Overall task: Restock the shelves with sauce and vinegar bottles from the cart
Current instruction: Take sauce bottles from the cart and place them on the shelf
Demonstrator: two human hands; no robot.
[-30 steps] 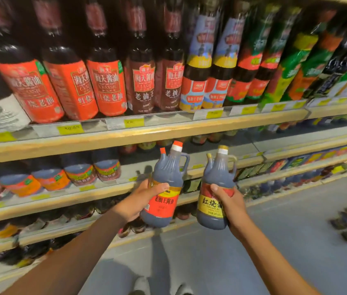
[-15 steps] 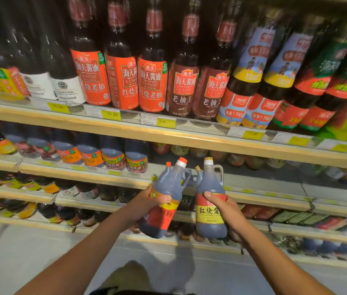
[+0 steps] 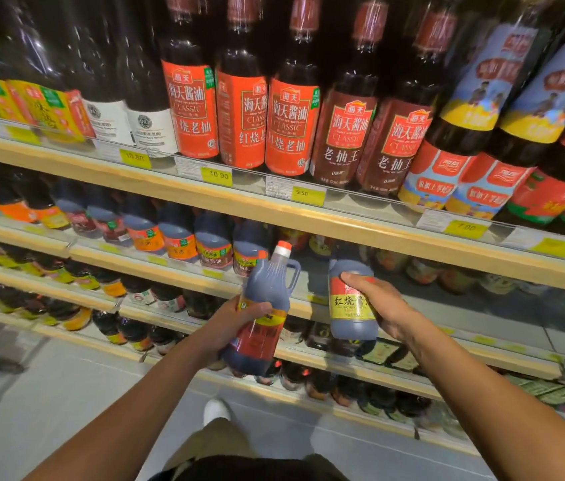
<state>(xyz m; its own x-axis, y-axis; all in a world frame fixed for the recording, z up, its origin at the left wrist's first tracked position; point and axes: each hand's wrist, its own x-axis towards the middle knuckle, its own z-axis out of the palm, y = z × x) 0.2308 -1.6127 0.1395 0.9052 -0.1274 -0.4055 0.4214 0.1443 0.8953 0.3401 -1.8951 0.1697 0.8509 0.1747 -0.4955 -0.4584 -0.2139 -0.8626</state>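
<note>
As we face the sauce aisle, our left grip wraps around the belly of a red-label jug, which tilts with its orange-topped cap toward 1 o'clock. At its 3 o'clock, just beside it, our right grip clasps a yellow-label jug, upright, its top hidden behind the upper shelf edge. Both jugs hang before the second shelf, at 6 o'clock from the tall soy bottles lining the top tier.
</note>
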